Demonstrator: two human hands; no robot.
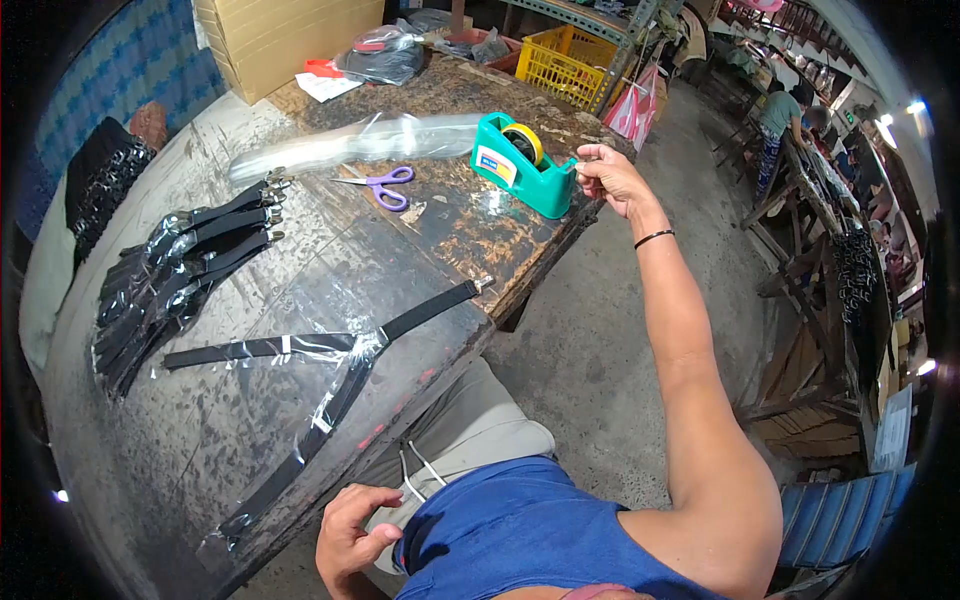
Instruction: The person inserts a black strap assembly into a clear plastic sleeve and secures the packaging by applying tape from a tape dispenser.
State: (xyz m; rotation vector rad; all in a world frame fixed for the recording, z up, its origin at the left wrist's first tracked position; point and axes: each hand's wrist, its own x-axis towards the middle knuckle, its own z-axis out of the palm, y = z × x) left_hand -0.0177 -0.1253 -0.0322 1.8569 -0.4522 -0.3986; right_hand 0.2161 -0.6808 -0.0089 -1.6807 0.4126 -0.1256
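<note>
My right hand (612,180) reaches out to the cutter end of a green tape dispenser (530,185), thumb and forefinger pinched on the tape's end there. The dispenser holds a roll of tape (524,143) with a yellow core. My left hand (352,527) hovers by my lap below the table edge, thumb and fingers apart, holding nothing. Between the hands, a pair of black Y-shaped suspenders (430,310) lies spread on the table with clear plastic around parts of its straps. A metal clip shows at its upper right end.
Purple-handled scissors (385,185) lie near clear plastic sleeves (370,143). Bundled black suspenders (185,265) lie at the left of the worn table (300,260). Behind are a cardboard box (290,45) and a yellow crate (565,68). Another person (778,125) stands at far right.
</note>
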